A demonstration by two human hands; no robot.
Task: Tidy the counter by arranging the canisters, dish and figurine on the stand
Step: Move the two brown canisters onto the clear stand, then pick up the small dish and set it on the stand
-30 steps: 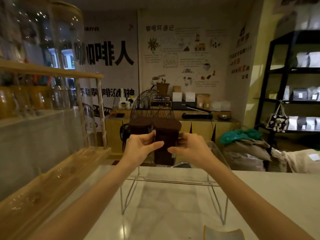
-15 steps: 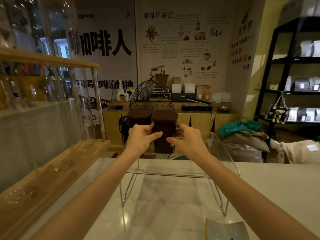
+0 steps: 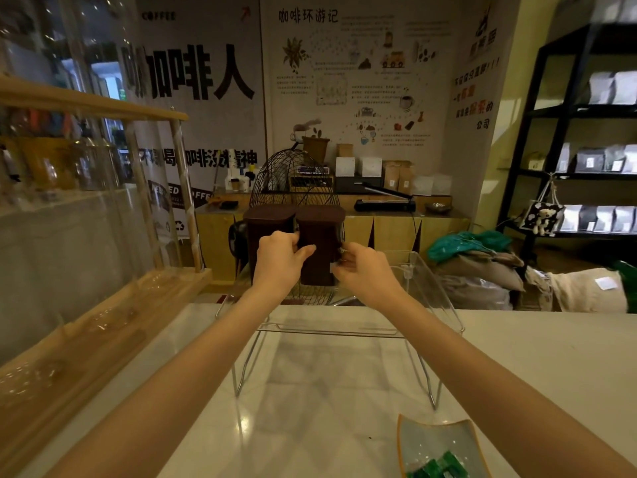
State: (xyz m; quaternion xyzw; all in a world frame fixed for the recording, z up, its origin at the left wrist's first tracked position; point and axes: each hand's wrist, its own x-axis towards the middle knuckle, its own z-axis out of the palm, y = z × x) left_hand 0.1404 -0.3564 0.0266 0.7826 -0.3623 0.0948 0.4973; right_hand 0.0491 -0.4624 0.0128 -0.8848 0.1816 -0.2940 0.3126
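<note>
Two dark brown canisters stand side by side on the back of a clear stand [image 3: 431, 291] with wire legs. My left hand [image 3: 277, 260] and my right hand [image 3: 365, 274] both grip the right canister [image 3: 319, 232] from its two sides. The left canister [image 3: 265, 225] touches it and is partly hidden behind my left hand. A pale square dish [image 3: 424, 443] holding green pieces lies on the white counter at the bottom right. No figurine shows.
A wooden rack [image 3: 89, 326] with glass panels and jars runs along the left of the white counter [image 3: 551, 357]. Beyond the counter are a black wire fan [image 3: 293, 177], sacks [image 3: 482, 270] and a black shelf unit [image 3: 586, 167].
The view has tipped down, bringing the dish into sight. My hands have stayed on the right canister, with my right fingers shifted to its lower right side.
</note>
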